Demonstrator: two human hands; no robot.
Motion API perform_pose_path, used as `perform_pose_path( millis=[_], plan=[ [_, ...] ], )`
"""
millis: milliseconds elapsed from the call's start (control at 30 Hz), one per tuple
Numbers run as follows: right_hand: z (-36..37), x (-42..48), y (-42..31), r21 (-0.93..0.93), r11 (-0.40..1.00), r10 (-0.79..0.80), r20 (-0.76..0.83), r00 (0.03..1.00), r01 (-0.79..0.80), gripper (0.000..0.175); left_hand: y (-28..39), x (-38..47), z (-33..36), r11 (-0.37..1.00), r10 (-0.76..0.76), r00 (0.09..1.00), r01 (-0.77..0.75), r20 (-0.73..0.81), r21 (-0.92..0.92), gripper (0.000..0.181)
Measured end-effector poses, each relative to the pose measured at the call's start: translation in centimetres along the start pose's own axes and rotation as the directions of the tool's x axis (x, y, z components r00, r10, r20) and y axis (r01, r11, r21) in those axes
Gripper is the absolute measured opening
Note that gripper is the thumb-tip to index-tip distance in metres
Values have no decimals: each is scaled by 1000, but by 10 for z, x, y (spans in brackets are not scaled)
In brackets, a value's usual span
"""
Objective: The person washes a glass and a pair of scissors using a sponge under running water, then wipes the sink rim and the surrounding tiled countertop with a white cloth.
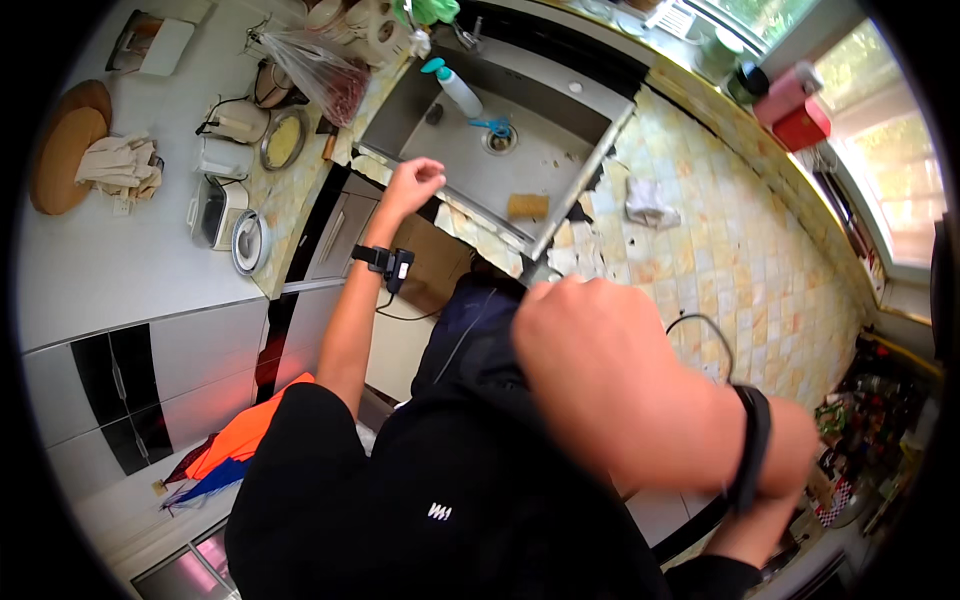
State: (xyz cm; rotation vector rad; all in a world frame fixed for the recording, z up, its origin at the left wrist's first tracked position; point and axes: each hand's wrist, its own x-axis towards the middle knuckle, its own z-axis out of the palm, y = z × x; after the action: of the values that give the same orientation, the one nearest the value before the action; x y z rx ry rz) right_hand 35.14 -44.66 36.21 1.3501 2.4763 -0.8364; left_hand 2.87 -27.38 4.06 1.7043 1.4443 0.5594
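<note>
My left hand [414, 186] is raised at the near left corner of a steel sink [540, 112], its fingers curled and nothing visible in them. My right hand [592, 345] is close to the camera and blurred, the back of a bent hand towards me, over the near edge of the tiled counter; its fingertips are hidden. In the sink stand or lie a pump bottle with a teal top [457, 91], blue scissors [491, 124] by the drain and a tan sponge [528, 206]. A crumpled whitish cloth [649, 203] rests on the counter right of the sink.
Left of the sink are a plastic bag of reddish contents [341, 90], a knife with a wooden handle [329, 144], a metal bowl of yellow food [284, 141] and stacked bowls [250, 241]. Bottles and a red box [801, 126] line the window ledge. The counter edge is broken around the sink.
</note>
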Motion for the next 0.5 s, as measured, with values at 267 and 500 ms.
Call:
perform_pose_path(
  millis=[267,500],
  plan=[
    [180,235,140,415,903,240,-275,931,-110,22,-118,64,-59,978,87,995,-76,-50,194,12],
    [290,394,194,550,728,430,98,898,-408,26,-142,95,-113,998,-3,999,0,-50,-67,19]
  ],
)
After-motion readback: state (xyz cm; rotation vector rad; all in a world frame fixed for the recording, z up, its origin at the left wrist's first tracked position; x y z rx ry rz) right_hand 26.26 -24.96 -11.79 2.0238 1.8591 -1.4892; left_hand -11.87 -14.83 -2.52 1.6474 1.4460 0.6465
